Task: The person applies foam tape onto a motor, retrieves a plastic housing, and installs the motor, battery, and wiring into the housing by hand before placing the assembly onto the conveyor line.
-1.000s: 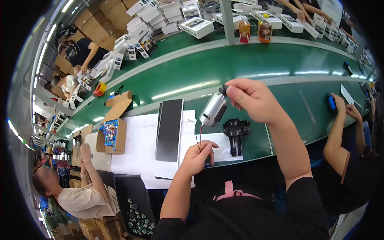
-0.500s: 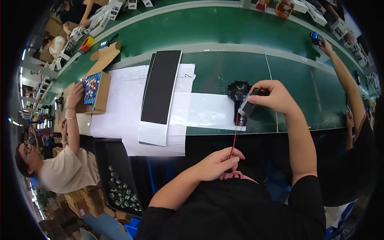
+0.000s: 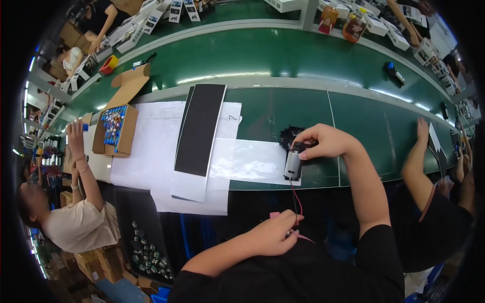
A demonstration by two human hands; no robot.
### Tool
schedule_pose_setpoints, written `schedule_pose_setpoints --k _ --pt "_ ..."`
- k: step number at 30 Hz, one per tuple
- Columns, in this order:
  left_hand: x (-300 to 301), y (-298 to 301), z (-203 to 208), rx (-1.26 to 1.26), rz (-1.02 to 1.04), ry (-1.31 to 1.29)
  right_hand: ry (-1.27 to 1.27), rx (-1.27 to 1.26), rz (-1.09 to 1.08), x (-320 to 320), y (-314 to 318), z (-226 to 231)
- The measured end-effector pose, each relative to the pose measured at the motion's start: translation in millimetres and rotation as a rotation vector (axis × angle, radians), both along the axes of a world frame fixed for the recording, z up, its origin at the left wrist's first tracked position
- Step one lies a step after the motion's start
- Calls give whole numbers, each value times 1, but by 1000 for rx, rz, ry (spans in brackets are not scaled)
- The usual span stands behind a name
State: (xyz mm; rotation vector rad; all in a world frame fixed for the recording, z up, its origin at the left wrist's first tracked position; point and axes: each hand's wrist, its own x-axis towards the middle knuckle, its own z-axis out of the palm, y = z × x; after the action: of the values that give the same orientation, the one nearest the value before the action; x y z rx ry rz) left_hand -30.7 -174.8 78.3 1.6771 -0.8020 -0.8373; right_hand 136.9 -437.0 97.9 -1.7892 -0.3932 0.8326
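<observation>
A silver cylindrical motor (image 3: 292, 164) is gripped in my right hand (image 3: 327, 143), fingers around its dark upper end. It is tilted upright over a black plastic housing (image 3: 288, 135), which lies on the bench and is partly covered by the motor and hand. Red and black wires (image 3: 297, 196) run from the motor's lower end past the bench edge. My left hand (image 3: 273, 233) is closed on their far ends in front of my body; the tips are hidden. Under the motor and housing lies a glossy white sheet (image 3: 250, 159).
Black panels (image 3: 201, 131) lie on white paper (image 3: 151, 166). Further left stands an open carton (image 3: 127, 132) of blue wired parts. A black bin (image 3: 124, 202) of small parts sits below the bench edge. Co-workers sit on both sides; one's hand (image 3: 76, 141) lifts something blue.
The motor has swung from a slant to nearly upright, its silver side now showing. My left hand has moved slightly left relative to the bench. The right co-worker's blue item now lies on the far bench.
</observation>
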Motion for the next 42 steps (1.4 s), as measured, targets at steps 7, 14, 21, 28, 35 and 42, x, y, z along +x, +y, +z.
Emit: schedule_pose_setpoints --k 7,14,21,28,35,42 --pt "0 -7 9 155 183 -52 -178 -227 -129 -3 5 1" --pt "-1 0 2 -1 267 -7 -220 -317 -236 -19 8 1" --pt "5 7 -12 -46 555 256 -343 -302 -236 -21 11 -15" --pt "85 -30 2 315 567 -575 -334 -370 -205 -10 1 15" --pt "80 -49 -12 521 556 -565 -383 -221 -68 -12 17 -2" --pt "73 -57 -1 536 629 -616 -339 -207 -165 -30 20 5"
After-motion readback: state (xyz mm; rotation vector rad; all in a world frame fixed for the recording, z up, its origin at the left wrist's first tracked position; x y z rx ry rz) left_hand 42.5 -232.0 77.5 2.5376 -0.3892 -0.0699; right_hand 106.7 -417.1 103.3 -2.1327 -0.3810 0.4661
